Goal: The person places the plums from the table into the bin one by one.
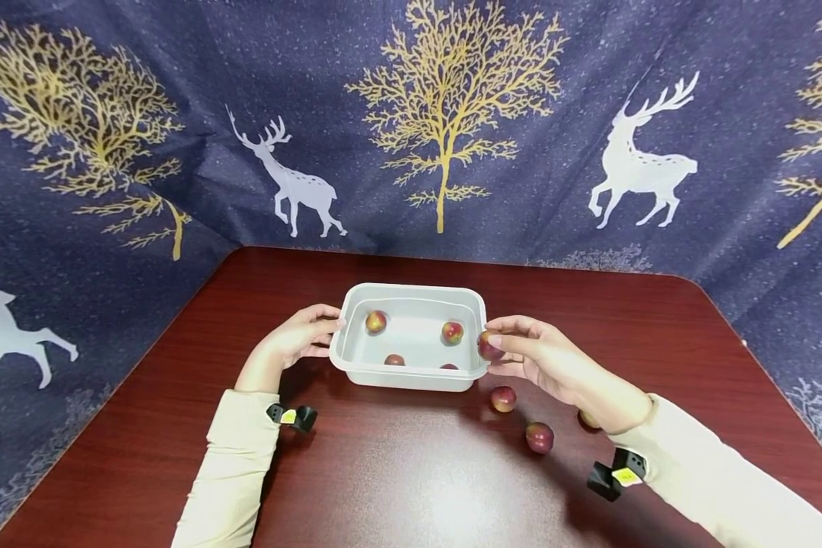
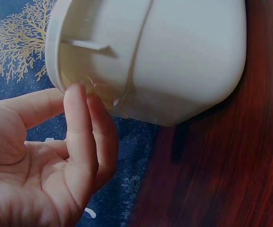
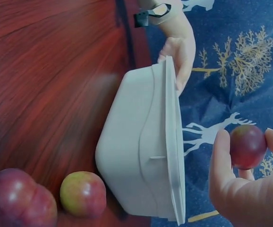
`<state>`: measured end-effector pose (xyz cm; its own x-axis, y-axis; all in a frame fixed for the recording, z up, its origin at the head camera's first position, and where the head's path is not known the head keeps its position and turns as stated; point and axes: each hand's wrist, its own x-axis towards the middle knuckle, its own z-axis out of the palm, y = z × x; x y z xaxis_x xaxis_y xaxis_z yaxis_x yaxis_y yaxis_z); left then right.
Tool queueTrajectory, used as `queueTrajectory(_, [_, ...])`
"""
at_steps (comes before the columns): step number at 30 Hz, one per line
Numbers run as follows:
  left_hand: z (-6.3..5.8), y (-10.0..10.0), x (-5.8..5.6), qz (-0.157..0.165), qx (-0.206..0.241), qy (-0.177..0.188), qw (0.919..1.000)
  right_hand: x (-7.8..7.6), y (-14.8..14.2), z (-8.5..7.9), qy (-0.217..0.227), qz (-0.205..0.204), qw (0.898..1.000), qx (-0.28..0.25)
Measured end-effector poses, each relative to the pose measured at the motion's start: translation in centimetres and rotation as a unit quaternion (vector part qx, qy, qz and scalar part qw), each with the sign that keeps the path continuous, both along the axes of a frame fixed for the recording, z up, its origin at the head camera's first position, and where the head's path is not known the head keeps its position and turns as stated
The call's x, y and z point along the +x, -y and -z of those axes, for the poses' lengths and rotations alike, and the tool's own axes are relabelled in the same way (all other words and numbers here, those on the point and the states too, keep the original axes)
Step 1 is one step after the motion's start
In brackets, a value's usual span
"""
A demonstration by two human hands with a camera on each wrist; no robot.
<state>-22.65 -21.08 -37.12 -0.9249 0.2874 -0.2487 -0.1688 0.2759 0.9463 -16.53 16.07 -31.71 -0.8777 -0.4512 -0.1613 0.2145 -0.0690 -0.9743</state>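
A light grey plastic basin (image 1: 404, 378) stands on the table with several red-yellow plums inside, such as one plum (image 1: 376, 322) at its left and another plum (image 1: 452, 332) at its right. My left hand (image 1: 303, 335) holds the basin's left rim; in the left wrist view the left hand (image 2: 56, 156) has its fingertips against the outer wall below the rim. Between thumb and fingers, my right hand (image 1: 544, 358) pinches a plum (image 3: 248, 146) just beside the basin's right rim. In the right wrist view this plum is above rim level.
On the table to the right of the basin lie a plum (image 1: 502, 399), a second plum (image 1: 540, 438) and a third plum (image 1: 589, 420) partly hidden by my right forearm. A dark patterned cloth (image 1: 397, 205) hangs behind the reddish-brown table (image 1: 383, 472).
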Motion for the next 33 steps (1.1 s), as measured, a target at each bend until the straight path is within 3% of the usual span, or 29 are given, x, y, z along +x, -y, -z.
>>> queueTrajectory(20, [0.2,0.0,-0.1,-0.001,0.006,0.000,1.0000,-1.5,3.4,-0.4,0.029,0.024,0.998,-0.042])
queueTrajectory(33, [0.1,0.0,0.0,-0.005,0.009,0.003,0.9999,-3.0,5.1,0.6,0.040,0.048,0.997,-0.047])
